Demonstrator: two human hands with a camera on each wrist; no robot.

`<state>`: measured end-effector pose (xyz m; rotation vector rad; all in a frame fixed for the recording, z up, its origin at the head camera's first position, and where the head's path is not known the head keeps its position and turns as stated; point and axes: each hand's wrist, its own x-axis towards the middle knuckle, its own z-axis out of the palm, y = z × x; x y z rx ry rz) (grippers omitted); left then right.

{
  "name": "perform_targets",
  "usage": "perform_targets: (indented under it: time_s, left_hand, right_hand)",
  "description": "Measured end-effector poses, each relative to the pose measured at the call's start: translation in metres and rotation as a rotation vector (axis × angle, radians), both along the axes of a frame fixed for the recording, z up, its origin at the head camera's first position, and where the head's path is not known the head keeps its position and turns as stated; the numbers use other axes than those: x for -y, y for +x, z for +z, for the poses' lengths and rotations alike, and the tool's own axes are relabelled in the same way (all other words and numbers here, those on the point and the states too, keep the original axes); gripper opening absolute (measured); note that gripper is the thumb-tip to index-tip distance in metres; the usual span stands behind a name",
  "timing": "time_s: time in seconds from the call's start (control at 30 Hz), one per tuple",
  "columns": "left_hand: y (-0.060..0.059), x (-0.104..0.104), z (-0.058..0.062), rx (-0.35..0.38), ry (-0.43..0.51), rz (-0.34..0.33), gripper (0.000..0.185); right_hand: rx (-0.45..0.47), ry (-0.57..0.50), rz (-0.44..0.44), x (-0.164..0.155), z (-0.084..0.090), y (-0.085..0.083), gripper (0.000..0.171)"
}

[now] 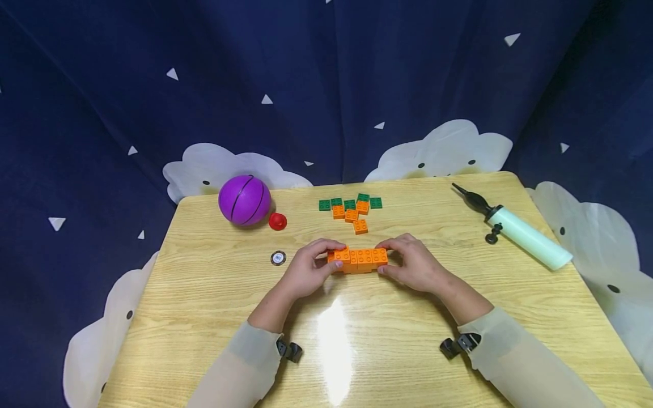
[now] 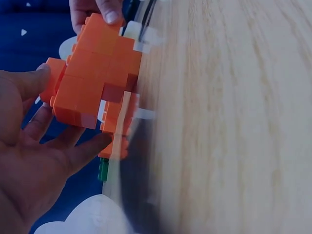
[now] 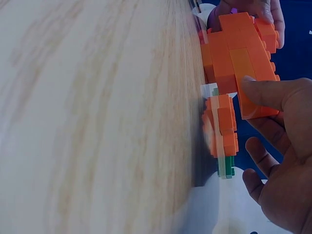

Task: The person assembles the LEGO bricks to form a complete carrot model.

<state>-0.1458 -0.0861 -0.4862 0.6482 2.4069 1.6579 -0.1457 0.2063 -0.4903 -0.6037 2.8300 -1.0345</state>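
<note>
A pale wooden table [image 1: 214,317] carries a mint-green hand pump [image 1: 525,235] at the right, a purple rubber ball [image 1: 244,200] at the left, and a loose cluster of green and orange plastic bricks [image 1: 352,208] toward the back. Near the middle, the left hand [image 1: 306,269] and right hand [image 1: 415,263] each pinch an end of a short row of joined orange plastic bricks [image 1: 359,260] resting on the tabletop. It looks light, rigid and smooth-sided; gripping the ends seems best, since seams could pop apart.
</note>
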Motion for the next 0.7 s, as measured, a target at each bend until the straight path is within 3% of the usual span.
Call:
perform_targets:
  time_s: [0.7]
  left_hand:
    - [-0.0028,-0.0038,-0.0091,0.097,0.078,0.046,0.025]
  right_hand:
    - [-0.023,0.003,0.011,0.0006,0.0007,-0.0001,0.045]
